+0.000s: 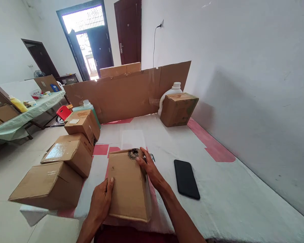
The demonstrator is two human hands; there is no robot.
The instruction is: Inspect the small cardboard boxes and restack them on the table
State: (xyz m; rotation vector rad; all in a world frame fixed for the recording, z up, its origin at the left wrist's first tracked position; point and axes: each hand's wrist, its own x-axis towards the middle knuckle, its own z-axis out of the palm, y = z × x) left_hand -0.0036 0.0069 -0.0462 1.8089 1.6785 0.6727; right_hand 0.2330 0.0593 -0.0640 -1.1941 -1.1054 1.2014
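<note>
Cardboard box (128, 189) held close to the near edge of the worktop (225, 195)

The left hand (101, 199) is half curled at the left side of the box, its thumb on the upper edge; its other fingers are mostly hidden. The right hand (152, 168), also partly open, grips the far right corner, with its thumb on the top face beside a dark, ragged spot (133, 154). Whether the underside of the box rests on the worktop, I cannot tell.

In my judgement, the first danger is this spot: if the card is weak there, hard pressure of the thumb could tear it more. Second, the near edge is close, so a loose left grip could let the box slide off. A wide turn to the right could also push the black phone (186, 179), which lies just beside the right arm (179, 212).

On the left, a row of three boxes (58, 148) follows the side edge and leaves little room. More open room is ahead, toward the cardboard panel (124, 98), and between the phone and the wall (255, 84).
</note>
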